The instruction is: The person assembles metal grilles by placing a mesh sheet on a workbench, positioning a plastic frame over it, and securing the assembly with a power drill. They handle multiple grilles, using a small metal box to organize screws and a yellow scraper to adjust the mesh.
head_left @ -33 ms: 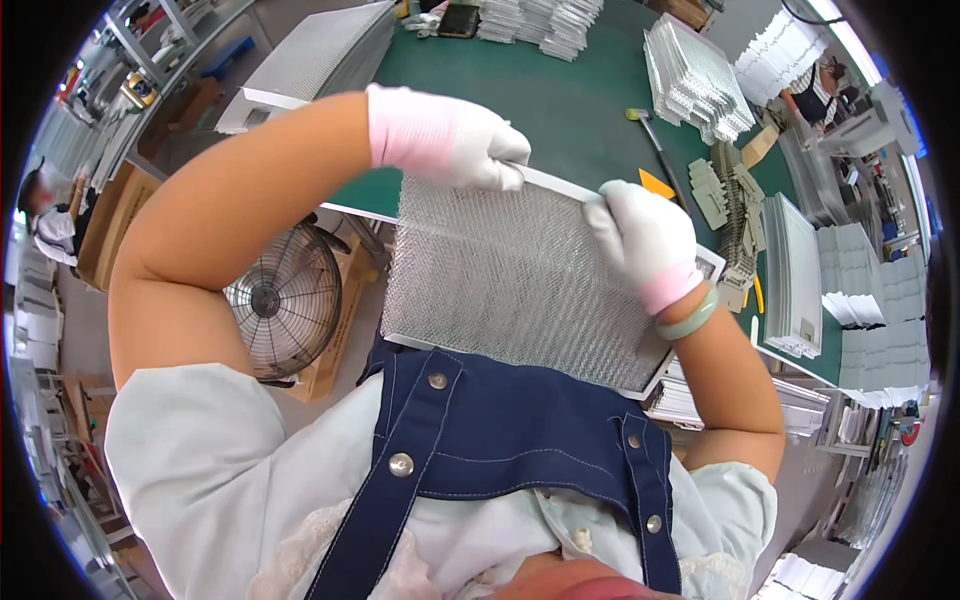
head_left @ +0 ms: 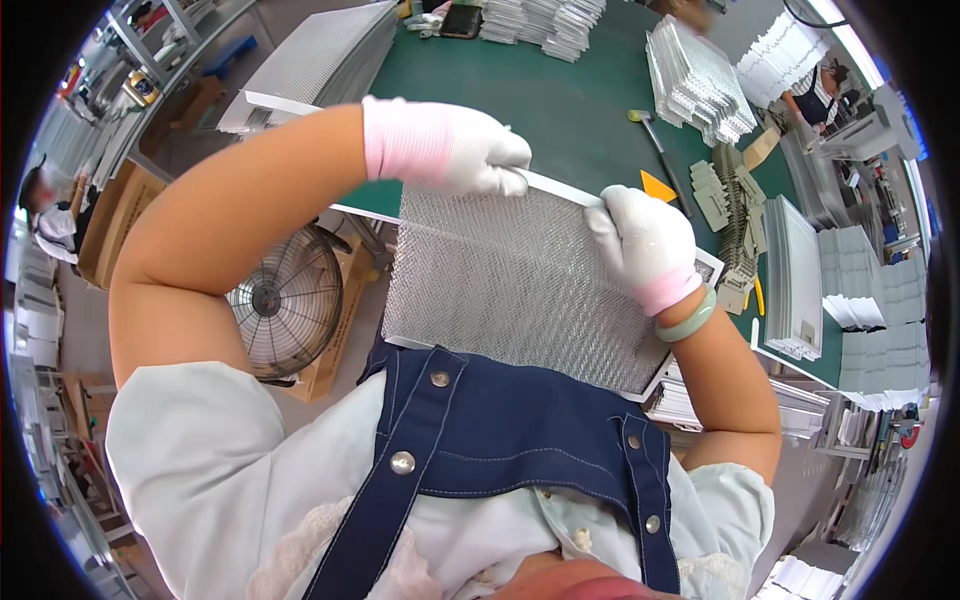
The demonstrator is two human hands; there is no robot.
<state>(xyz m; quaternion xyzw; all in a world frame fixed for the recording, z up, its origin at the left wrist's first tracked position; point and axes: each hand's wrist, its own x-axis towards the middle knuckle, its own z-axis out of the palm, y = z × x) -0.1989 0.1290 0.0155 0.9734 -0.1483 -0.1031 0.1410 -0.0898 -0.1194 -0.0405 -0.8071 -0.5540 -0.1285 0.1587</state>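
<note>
A silver metal mesh filter panel (head_left: 520, 280) leans between the table's near edge and my apron, with white frame edging at its bottom and right sides. Along its far edge runs a thin white frame strip (head_left: 560, 190). My left hand (head_left: 480, 152), in a white glove with a pink cuff, pinches the strip near its left end. Closed over the strip's right part is my right hand (head_left: 645, 240), gloved the same way, thumb against the edge. Whether the strip is fully seated on the mesh I cannot tell.
On the green table (head_left: 560, 100) lie a hammer (head_left: 660, 150), an orange triangular piece (head_left: 656, 187) and grey-beige corner pieces (head_left: 738, 210). Mesh stacks (head_left: 698, 80) stand at the back; framed panels (head_left: 793, 275) are at right. A floor fan (head_left: 285, 300) stands at left. Other people are farther off.
Both hands and the panel stay almost in place, with only a tiny shift. A blurred shape shows at the table's far right end.
</note>
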